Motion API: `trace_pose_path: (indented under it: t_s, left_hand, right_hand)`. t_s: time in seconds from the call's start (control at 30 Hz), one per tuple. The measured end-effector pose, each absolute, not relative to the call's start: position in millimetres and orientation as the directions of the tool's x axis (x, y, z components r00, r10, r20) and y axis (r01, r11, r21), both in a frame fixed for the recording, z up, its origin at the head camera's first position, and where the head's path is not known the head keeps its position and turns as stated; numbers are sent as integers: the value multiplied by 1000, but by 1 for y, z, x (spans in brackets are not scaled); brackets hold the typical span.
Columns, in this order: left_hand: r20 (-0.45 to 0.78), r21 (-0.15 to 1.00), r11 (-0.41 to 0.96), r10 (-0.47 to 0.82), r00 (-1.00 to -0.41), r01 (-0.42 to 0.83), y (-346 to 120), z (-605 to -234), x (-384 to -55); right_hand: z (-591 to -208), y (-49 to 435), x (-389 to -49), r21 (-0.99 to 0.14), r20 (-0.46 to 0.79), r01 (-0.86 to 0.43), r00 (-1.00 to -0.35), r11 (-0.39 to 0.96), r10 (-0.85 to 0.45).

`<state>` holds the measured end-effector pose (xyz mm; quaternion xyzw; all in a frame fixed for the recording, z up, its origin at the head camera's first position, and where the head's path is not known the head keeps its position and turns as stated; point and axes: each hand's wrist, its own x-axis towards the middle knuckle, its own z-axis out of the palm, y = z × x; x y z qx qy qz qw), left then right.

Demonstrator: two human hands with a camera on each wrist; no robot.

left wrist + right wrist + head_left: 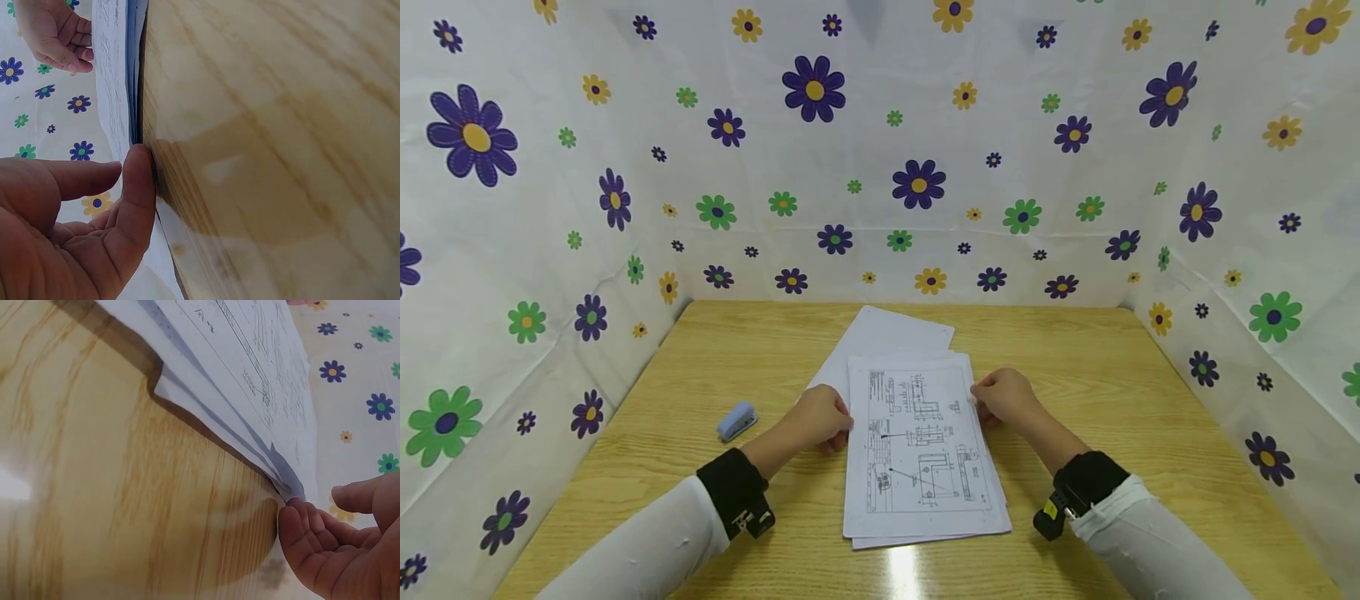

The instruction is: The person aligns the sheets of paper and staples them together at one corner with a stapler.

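A stack of printed drawing sheets (917, 450) lies on the table between both hands, its sheets slightly out of line along the lower edge. My left hand (822, 417) touches the stack's left edge; in the left wrist view its index fingertip (137, 156) meets the paper edge, thumb close beside it. At the right edge is my right hand (1006, 398). In the right wrist view its bent fingers (297, 534) touch the fanned sheet edges (250, 450), while the thumb stands apart from them.
Another white sheet (895, 325) lies askew behind and partly under the stack. A small blue stapler (737, 421) sits on the wooden table (1075, 350) left of my left hand. Flower-printed cloth (865, 125) hangs around the back and sides.
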<state>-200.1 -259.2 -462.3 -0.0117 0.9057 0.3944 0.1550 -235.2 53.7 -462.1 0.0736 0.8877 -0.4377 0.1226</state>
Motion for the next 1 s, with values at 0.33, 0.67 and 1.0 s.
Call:
trace_pose_path:
  t_s: [0.33,0.67,1.0]
  left_hand:
    - [-319,685,704,57,-946,-189,-256,-461,-202]
    - [-317,691,699,60,-947,-187,-252,-459,-204]
    - [-336,711,672,68,-939,-206,-248,-459,-206]
  right_hand:
    - [-458,59,-232,-766,-329,284,-944,576,28]
    - [-454,63,-227,-794,-403,326,-914,513,-43]
    - [-452,67,-223,-797,-416,325,-907,510,-72]
